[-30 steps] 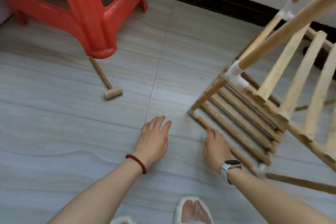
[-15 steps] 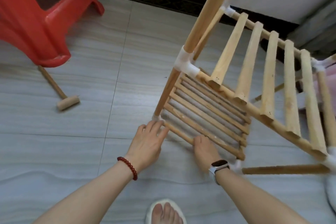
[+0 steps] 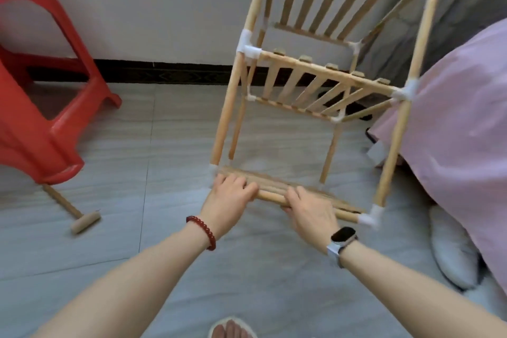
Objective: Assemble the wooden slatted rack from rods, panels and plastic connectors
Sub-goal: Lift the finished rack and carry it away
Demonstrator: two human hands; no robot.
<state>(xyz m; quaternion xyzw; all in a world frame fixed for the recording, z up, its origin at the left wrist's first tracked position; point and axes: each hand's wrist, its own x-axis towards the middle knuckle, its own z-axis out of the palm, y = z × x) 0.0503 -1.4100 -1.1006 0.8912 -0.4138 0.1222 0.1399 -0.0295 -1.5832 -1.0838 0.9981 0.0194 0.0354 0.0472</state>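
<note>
The wooden slatted rack (image 3: 323, 71) stands upright on the grey floor, three slatted shelves joined by rods and white plastic connectors (image 3: 248, 48). Both my hands hold its lowest shelf at the front rod (image 3: 270, 197). My left hand (image 3: 229, 197) curls over that rod near the front left corner. My right hand (image 3: 308, 207) grips the same rod a little to the right, fingers wrapped round it. The top shelf runs out of the frame.
A wooden mallet (image 3: 72, 210) lies on the floor at the left, beside a red plastic stool (image 3: 41, 107). Pink bedding (image 3: 455, 123) hangs close on the right, with a white slipper (image 3: 450, 250) below it. My foot (image 3: 231, 329) shows at the bottom edge.
The rack has tipped from lying at a slant to standing upright. My left hand moved from the floor onto the bottom front rod; my right hand stayed on it.
</note>
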